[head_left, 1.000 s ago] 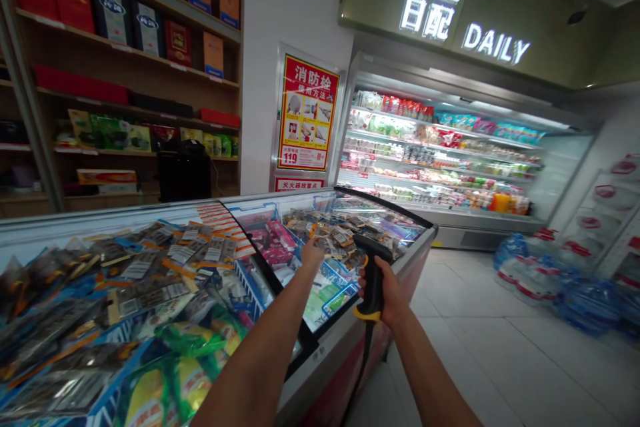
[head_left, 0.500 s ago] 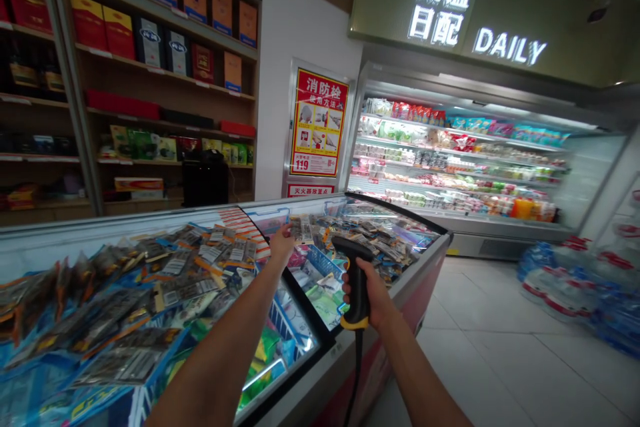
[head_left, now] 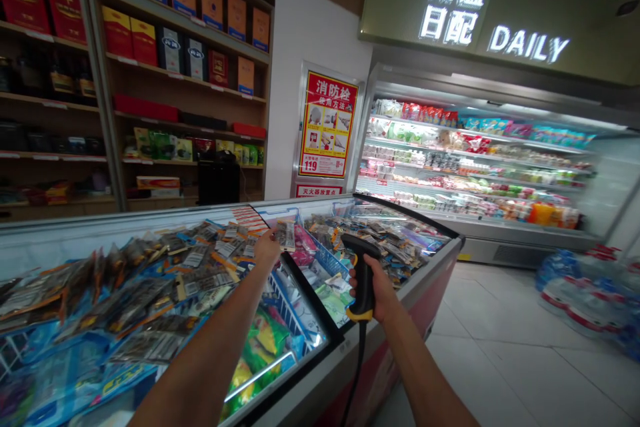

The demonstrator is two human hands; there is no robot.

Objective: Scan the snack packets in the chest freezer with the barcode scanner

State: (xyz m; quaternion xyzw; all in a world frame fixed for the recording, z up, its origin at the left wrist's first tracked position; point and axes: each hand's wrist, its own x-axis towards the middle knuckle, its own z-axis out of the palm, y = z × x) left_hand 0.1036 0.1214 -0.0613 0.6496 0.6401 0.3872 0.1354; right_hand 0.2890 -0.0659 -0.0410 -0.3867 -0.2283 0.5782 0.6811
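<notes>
a flat packet (head_left: 287,236) shifts to the middle of the chest freezer (head_left: 425,271), held in the left hand (head_left: 267,248).
a second ago the left hand was over the packet heap (head_left: 395,250) in the freezer's right section; now it is just left of the freezer's black divider (head_left: 313,293), its fingers seeming to pinch the packet's left edge, though the fingertips are too small to make out. the right hand (head_left: 383,290) stays wrapped round the grip of the black-and-yellow barcode scanner (head_left: 362,280) above the freezer's front rim, its trigger finger unclear. so the packet appears singled out from the heap, its printed label showing, apart from the scanner; whether the scanner is reading cannot be told.
</notes>
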